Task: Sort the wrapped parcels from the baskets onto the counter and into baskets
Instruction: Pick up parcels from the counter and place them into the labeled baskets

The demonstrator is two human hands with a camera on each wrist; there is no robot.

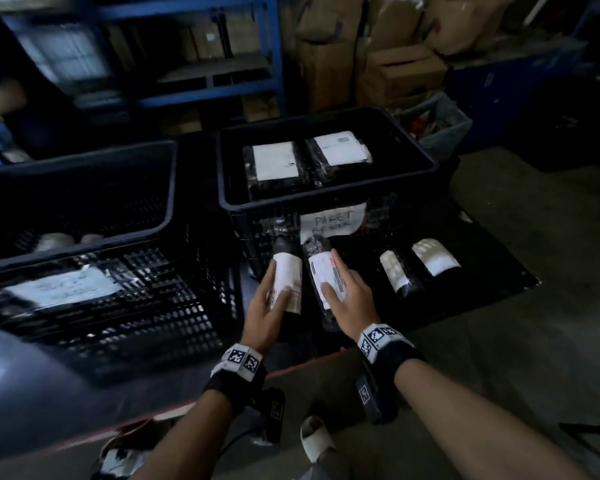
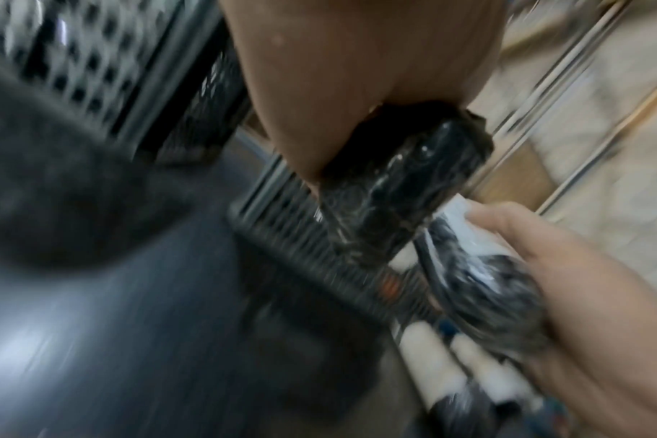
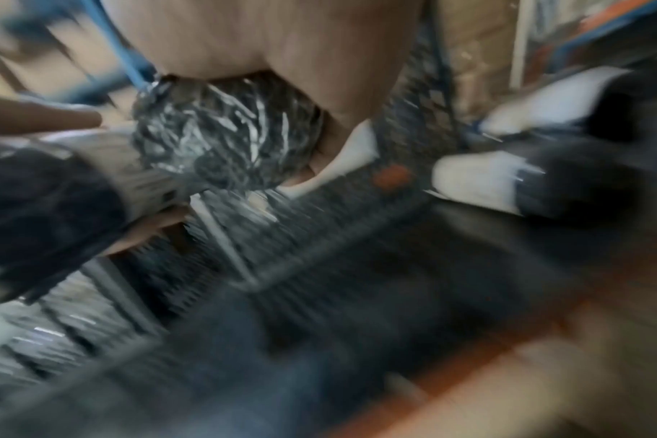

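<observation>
My left hand [image 1: 274,296] grips a long black wrapped parcel with a white label [image 1: 286,271]; its dark end [image 2: 398,189] shows in the left wrist view. My right hand [image 1: 340,289] grips a second black parcel with a printed label [image 1: 323,275]; its crinkled end [image 3: 222,133] fills the right wrist view. Both parcels are side by side in front of the right black basket [image 1: 326,202], which holds two flat labelled parcels [image 1: 276,168] [image 1: 342,154]. Two more rolled parcels [image 1: 395,271] [image 1: 435,259] lie on the dark counter [image 1: 482,282] to the right.
A larger black basket [image 1: 84,237] with a paper sign stands at the left, pale parcels inside. Blue shelving [image 1: 187,64] and cardboard boxes [image 1: 395,64] fill the back. Another person's arm [image 1: 0,98] is at the far left. Concrete floor [image 1: 534,341] lies right.
</observation>
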